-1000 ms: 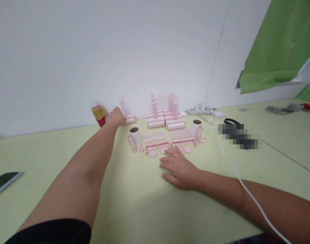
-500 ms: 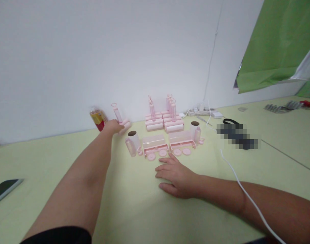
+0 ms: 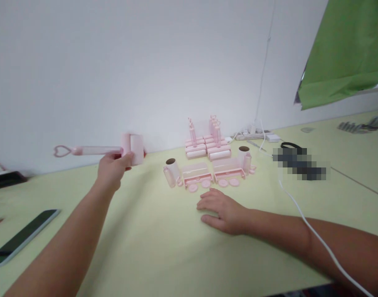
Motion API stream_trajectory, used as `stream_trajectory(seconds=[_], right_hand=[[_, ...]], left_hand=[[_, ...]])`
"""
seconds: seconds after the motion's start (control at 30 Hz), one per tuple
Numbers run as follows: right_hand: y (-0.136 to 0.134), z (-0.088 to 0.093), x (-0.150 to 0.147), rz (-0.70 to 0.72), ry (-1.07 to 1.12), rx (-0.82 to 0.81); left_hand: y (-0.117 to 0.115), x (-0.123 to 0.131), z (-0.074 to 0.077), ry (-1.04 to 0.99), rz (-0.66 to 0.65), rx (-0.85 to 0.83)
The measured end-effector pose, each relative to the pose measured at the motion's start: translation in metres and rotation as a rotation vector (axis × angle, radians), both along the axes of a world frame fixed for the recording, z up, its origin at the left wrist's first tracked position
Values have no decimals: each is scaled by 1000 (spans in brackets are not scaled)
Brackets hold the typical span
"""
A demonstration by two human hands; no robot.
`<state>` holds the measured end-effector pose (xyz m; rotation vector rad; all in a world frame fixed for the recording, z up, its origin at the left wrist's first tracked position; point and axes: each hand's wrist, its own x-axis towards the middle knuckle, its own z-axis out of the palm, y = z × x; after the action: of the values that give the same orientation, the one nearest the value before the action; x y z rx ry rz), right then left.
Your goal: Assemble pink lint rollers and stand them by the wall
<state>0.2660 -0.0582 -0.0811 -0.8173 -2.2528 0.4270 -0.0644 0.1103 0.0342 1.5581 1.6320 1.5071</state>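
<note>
My left hand is closed around a pink lint roller and holds it above the table. Its clear handle with a heart-shaped loop points left, and its head with the white roll is on the right. My right hand lies palm down on the table, fingers stretched out and holding nothing. Just beyond it are pink discs and two lint roller covers. White paper rolls with brown cores and loose clear handles stand at either side of the covers.
Several assembled lint rollers stand by the wall. A power strip with cables sits right of them, and a white cable crosses over my right forearm. A phone lies at left; a blurred dark object is at right.
My left hand has lifted the lint roller from beside the wall and tipped it sideways, moving left. My right hand stays on the table. The view has turned slightly left.
</note>
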Motion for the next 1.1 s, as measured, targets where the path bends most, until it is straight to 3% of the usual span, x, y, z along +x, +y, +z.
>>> stream_trajectory(seconds=[0.07,0.17,0.23,0.3,0.37,0.5,0.7,0.87,1.1], right_hand=[[-3,1,-2,-20,103,-107],[-8,0,-7,16,347,-334],[-10,-2,-10,111,524,-437],[-10,-3,-11,182,642,-498],[-9,-3,-10,181,682,-527],[-7,1,-11,143,722,-501],[-10,5,-14,146,745,-472],[-12,3,-10,95,705,-425],[-13,5,-13,197,713,-529]], left_hand=[[-48,27,-2,-51,-162,36],[-121,83,-18,-168,-474,-4],[-155,115,-34,-182,-637,-109],[-172,136,-47,-219,-752,-160],[-174,141,-56,-189,-742,-125],[-162,129,-62,-132,-615,7],[-155,117,-69,-326,-582,144],[-150,111,-70,-415,-569,147],[-162,119,-72,-288,-592,5]])
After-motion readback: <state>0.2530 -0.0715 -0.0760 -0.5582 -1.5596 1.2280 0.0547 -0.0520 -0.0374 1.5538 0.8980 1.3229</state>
